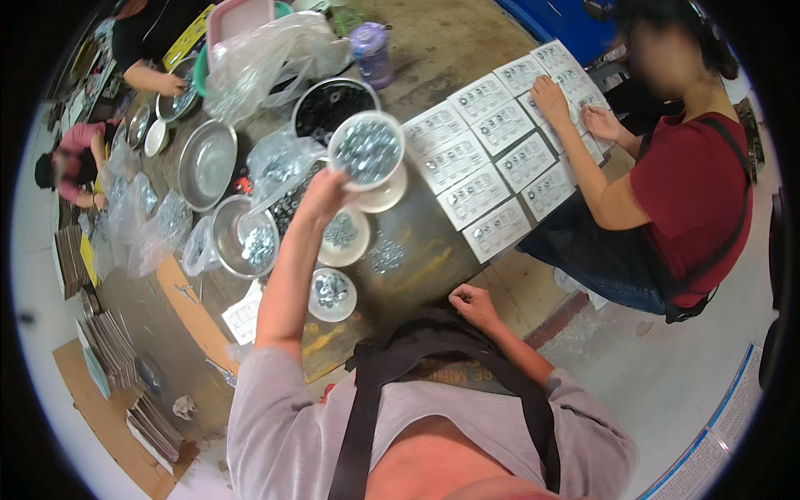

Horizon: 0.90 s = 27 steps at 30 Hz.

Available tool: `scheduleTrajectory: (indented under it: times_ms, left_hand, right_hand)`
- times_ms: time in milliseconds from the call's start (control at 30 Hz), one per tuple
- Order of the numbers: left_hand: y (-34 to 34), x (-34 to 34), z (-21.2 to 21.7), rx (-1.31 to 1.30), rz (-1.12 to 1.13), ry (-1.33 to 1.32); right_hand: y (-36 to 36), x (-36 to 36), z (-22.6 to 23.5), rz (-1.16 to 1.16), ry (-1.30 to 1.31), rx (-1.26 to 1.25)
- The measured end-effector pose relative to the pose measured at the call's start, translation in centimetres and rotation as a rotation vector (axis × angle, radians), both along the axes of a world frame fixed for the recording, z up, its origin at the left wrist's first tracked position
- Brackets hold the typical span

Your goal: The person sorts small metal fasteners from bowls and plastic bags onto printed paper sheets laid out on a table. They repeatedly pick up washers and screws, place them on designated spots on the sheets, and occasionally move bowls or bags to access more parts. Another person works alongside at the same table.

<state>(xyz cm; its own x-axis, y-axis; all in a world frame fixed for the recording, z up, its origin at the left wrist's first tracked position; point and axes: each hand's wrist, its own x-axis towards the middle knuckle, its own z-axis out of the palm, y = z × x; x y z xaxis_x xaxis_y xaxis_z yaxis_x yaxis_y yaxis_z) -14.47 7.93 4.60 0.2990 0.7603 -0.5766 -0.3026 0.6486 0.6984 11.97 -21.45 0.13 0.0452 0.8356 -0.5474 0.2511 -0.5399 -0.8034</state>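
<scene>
My left hand [327,197] grips the rim of a white bowl [367,148] full of shiny metal pieces, raised above the table. Below it, partly covered, stands another white bowl [385,197]. Nearer to me are a white bowl of small metal parts [342,237] and one with larger shiny pieces [332,295]. A loose heap of small metal parts [387,255] lies on the tabletop beside them. My right hand [474,307] is at the table's near edge, fingers curled; whether anything is inside is hidden.
Printed white sheets [483,218] with small parts on them cover the right side, where a co-worker's hands [575,112] work. Steel bowls [207,165], plastic bags [171,221] and a bin of black pieces [335,107] crowd the left. A purple bottle [371,54] stands far back.
</scene>
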Motion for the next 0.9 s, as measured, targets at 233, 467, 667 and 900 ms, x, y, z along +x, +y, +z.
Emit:
scheduleTrajectory:
  times_ms: [233,467,667,900]
  left_hand:
    - [16.2,18.0,-10.0,0.009,0.101,0.136]
    - [19.4,20.6,-12.1,-0.048,0.217,0.146]
    - [14.6,19.6,-8.2,0.640,0.034,0.912]
    - [18.7,20.3,-6.0,0.931,-0.180,1.378]
  right_hand:
    - [-0.2,9.5,0.2,-0.031,-0.030,-0.102]
    - [0.7,13.0,-0.8,-0.003,-0.037,-0.241]
    - [2.7,13.1,-2.2,0.048,-0.006,-0.177]
    - [2.9,13.3,-2.7,0.082,-0.041,-0.206]
